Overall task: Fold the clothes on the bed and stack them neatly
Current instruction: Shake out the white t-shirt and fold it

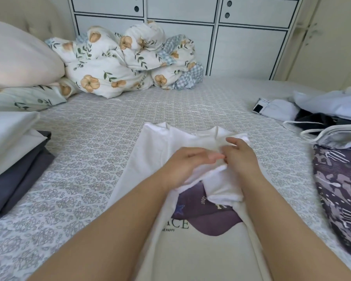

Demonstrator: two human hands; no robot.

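White printed T-shirt nearest, flat on the bed, sides turned in, mid-fold. Left hand pressing on the shirt with fingers mostly straight; right hand seemingly pinching the folded sleeve, though blurred. Done so far: a folded stack of white and dark grey at the left. Left to fold: a loose heap of clothes and a patterned purple garment at the right. Roughly halfway, at a guess. Grey patterned sheet, pillow and bunched floral duvet at the head, white cabinets behind.
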